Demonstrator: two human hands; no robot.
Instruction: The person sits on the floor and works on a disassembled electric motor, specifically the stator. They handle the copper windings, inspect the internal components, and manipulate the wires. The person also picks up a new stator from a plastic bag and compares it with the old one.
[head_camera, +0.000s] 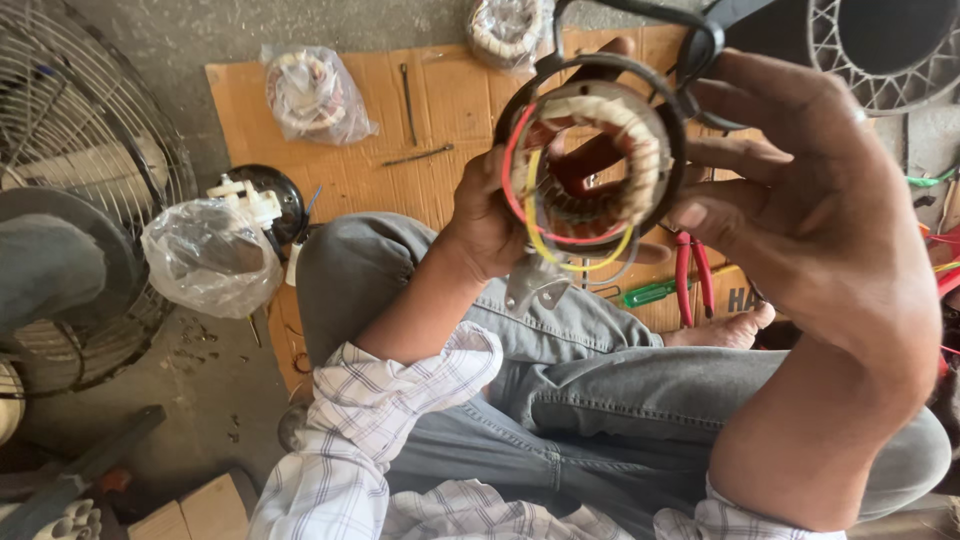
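I hold a round fan motor stator (600, 160) up in front of me, a black ring with cream-wrapped copper windings inside. Red and yellow wires (535, 215) loop out of it, and a grey metal bracket (535, 285) hangs below. My left hand (485, 220) grips its left and lower side, with fingers showing through the centre hole. My right hand (800, 190) closes on its right rim, thumb and fingers pressed against the black ring. I sit cross-legged in jeans, and my bare foot (725, 328) rests on cardboard (450, 100).
On the cardboard lie a bagged winding (312, 95), another bagged coil (505, 28), two thin metal rods (415, 155), red-handled pliers (692, 275) and a green-handled screwdriver (650, 293). A fan guard (80, 180) stands left, beside a plastic bag (205, 255) and a black motor part (270, 200).
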